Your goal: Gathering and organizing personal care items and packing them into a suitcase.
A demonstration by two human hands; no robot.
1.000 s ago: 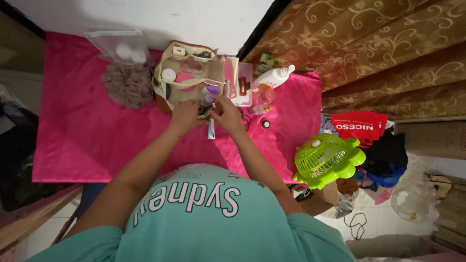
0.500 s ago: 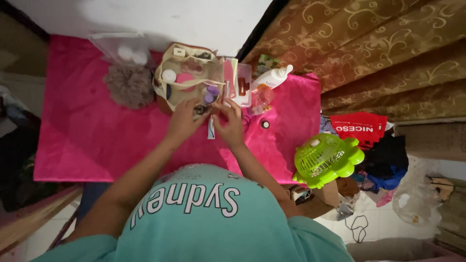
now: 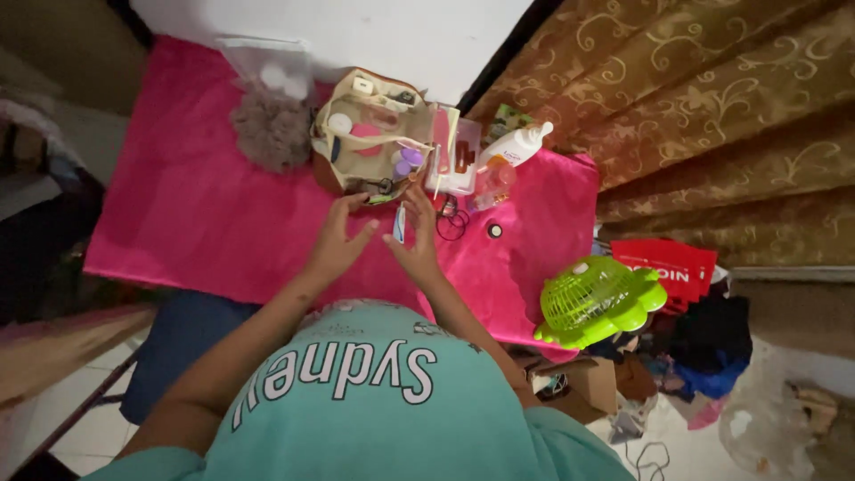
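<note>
Both hands have drawn back from the tan toiletry bag (image 3: 370, 142) on the pink cloth (image 3: 178, 214), the left hand (image 3: 337, 242) now spread open and empty, the right hand (image 3: 417, 239) loosely pinching a small pale tube (image 3: 400, 223) whose details I can't make out.

Far on your pink cloth (image 3: 178, 205) sits a grey puff (image 3: 272, 134), with a clear bag (image 3: 272, 71) beyond it. To the right lies a white lotion bottle (image 3: 517, 147); off the table's right edge, a green fan (image 3: 597, 301) and brown curtain (image 3: 712, 107).
</note>
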